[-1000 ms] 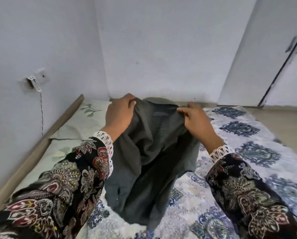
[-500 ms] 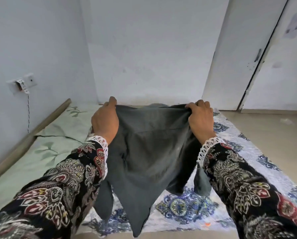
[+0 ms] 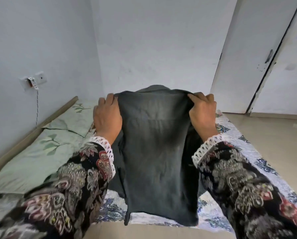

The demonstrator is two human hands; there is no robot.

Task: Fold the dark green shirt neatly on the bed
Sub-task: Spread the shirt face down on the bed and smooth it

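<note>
Nearest: dark green shirt hangs between both arms, its lower hem draped over the near edge of the bed, stretched fairly flat, one long panel facing the camera. Blue-and-white patterned bedspread shows under and to the right of it; pale green leaf-print sheet covers the left side of the bed, along the wooden bed frame at the wall. No containers in view.

Left hand: fingers curled, gripping the shirt's upper left corner. Right hand: fingers curled, thumb pinching the upper right corner. Both hold the top edge taut and level above the middle of the bed. Floral sleeves with white lace cuffs on both arms.

Farther back: wall socket with a cord hanging down on the left wall, white door at the right.
</note>
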